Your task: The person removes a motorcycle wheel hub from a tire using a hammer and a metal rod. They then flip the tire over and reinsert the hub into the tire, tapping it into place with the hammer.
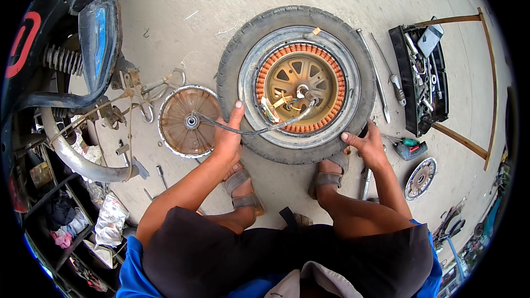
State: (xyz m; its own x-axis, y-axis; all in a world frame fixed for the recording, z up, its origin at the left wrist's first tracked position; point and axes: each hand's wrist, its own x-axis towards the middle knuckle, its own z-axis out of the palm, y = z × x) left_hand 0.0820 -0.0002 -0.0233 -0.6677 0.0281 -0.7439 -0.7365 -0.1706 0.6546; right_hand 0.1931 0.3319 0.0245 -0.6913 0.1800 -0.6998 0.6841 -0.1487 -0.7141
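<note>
A black tyre (pixel 232 72) on a grey metal rim lies flat on the floor in front of my feet. Inside it, a motor stator (pixel 301 128) with a ring of copper coils surrounds a brown spoked hub; an axle and a cable (pixel 256 131) come out of its middle. My left hand (pixel 226 138) grips the tyre's near left edge, thumb on the sidewall, with the cable passing over it. On the near right edge my right hand (pixel 365 146) also holds the tyre, thumb on top. The fingers of both hands are partly hidden under the tyre.
Left of the tyre lies a round brown motor cover (pixel 185 124). A vehicle frame with a shock spring (pixel 63 60) stands at the left. To the right are a long bar (pixel 375 80), a screwdriver (pixel 397 89), a black toolbox (pixel 406 88), a power drill (pixel 413 150) and a metal disc (pixel 420 179).
</note>
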